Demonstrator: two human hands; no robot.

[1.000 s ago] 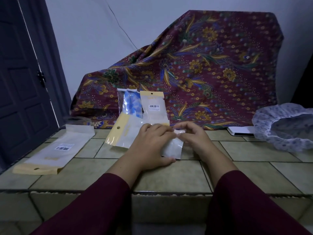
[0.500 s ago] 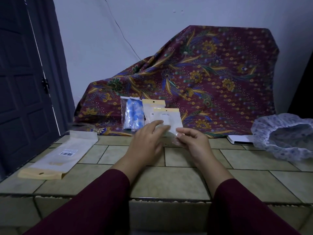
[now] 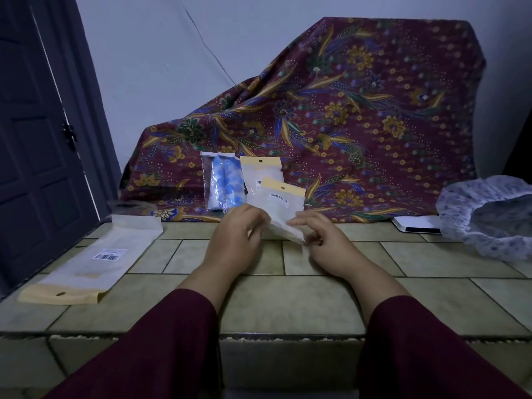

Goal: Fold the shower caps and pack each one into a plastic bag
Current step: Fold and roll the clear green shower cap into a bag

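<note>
Both hands are up over the tiled table (image 3: 302,306) with a small plastic bag (image 3: 283,207) held between them, lifted clear of the tiles and tilted, its yellow header strip pointing up and away. The left hand (image 3: 234,240) has its fingers curled round the bag's lower left edge, and the right hand (image 3: 328,243) pinches the lower right corner between thumb and forefinger, the other fingers bent loosely; I cannot tell whether anything is inside the bag. Behind it, two more packs stand propped against the patterned maroon cloth (image 3: 345,116) draped at the back of the table: a clear bag with a blue shower cap (image 3: 226,182) folded inside, and just beside it on the right another yellow-topped bag (image 3: 259,175), partly hidden by the one in the hands. Off to the left a stack of empty bags (image 3: 89,263) lies flat on the tiles, barcode label up, well apart from the hands. At the far right edge an unfolded white shower cap (image 3: 486,214) with a small blue print sits open on the table, next to a flat white object (image 3: 417,223) half under the cloth. Dark red sleeves (image 3: 161,347) cover both forearms, and a dark door (image 3: 37,156) stands to the left.
</note>
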